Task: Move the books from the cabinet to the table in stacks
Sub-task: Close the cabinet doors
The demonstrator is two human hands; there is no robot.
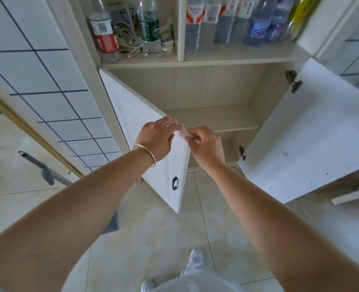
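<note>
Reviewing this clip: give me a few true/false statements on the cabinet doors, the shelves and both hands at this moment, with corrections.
1. Both hands are at the top corner of the left door. True: left hand, right hand.
2. The right door is closed. False: it stands wide open.
3. Books fill the lower shelf. False: no books show in the lower compartment.
4. Bottles stand on the upper shelf. True.
5. The left hand grips the dark door handle. False: the handle is untouched, lower on the door.
</note>
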